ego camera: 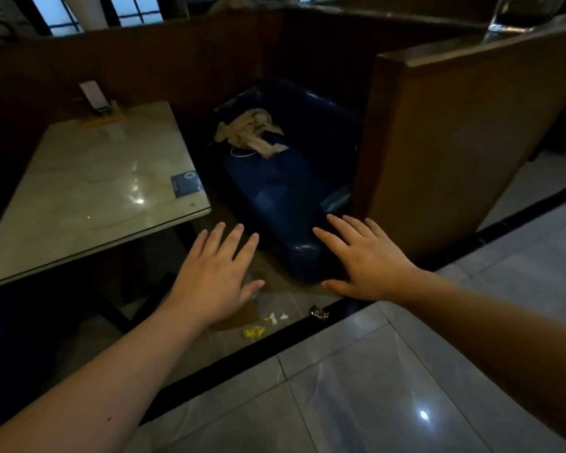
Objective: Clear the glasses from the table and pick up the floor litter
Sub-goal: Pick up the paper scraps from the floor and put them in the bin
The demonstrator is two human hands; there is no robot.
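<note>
Floor litter: yellow scraps and small white scraps lie on the brown floor of the booth, close to the black strip that borders the grey tiled aisle. A small shiny wrapper or foil piece sits right at that strip, a little to the right of the scraps. A faint clear object shows just past the left hand's thumb; too dim to tell whether it is a glass.

Glasses: none to be seen on the tabletop. It carries only a blue card near its right edge and a menu or napkin holder at its far edge. The glass-clearing part looks finished, or the glasses lie out of view.

Left hand: palm down, fingers spread wide, holding nothing, above the floor near the tabletop's near right corner.

Right hand: likewise flat, spread and empty, over the front corner of the blue padded seat.

Both hands hang over the litter, probably readying a reach down for it.

Surroundings: a crumpled beige cloth lies on the seat toward its back. A wooden partition stands to the seat's right and dark wood panelling encloses the booth behind.
</note>
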